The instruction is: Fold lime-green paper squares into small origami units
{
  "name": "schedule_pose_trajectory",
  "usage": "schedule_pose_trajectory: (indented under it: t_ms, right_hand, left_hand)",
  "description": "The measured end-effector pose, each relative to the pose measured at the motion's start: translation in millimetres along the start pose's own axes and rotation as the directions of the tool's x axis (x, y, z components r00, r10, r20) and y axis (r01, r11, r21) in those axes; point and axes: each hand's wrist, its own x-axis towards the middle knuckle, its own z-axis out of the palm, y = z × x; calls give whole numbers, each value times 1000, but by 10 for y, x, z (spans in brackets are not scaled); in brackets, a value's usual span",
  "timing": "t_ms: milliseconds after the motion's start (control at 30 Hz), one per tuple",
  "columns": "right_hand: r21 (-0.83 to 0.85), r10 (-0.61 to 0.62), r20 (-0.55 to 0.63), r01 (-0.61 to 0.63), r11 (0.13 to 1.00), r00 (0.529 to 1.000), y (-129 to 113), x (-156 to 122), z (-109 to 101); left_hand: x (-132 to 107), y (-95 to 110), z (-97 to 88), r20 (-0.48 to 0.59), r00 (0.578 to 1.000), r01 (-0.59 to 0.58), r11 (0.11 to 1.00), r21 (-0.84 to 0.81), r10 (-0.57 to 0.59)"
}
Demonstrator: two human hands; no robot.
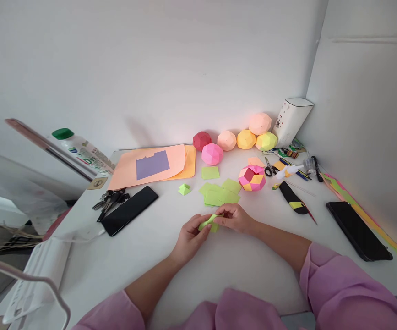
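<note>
My left hand (190, 234) and my right hand (235, 217) meet over the white table (157, 256), both pinching a small folded piece of light green paper (211, 222). Just beyond the hands lies a loose pile of green paper squares (220, 193). A small folded green unit (184, 189) sits to the left of the pile. A pink and yellow paper polyhedron (252, 178) stands to the right of it.
Several paper balls (226, 140) line the back wall beside a white container (291, 120). Orange sheets with a purple piece (152, 165), keys (111, 200) and a black phone (129, 210) lie left. Scissors (269, 168), a utility knife (292, 198), pens and another black phone (358, 230) lie right.
</note>
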Motion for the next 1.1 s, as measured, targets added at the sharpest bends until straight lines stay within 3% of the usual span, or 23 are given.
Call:
schedule_pose_trajectory:
  t_ms: [200,500,1100]
  right_hand:
    - [35,-16,20,15,999,1000,75,18,-12]
    - [32,-19,-9,20,999,1000,-7,12,18]
    - [68,1,24,-2,998,1000,18,16,-15]
  left_hand:
    - [-24,32,14,-19,998,57,998,1,-57]
    - [-49,49,30,-89,995,62,988,139,-50]
    - [-58,4,4,-32,999,24,952,305,-15]
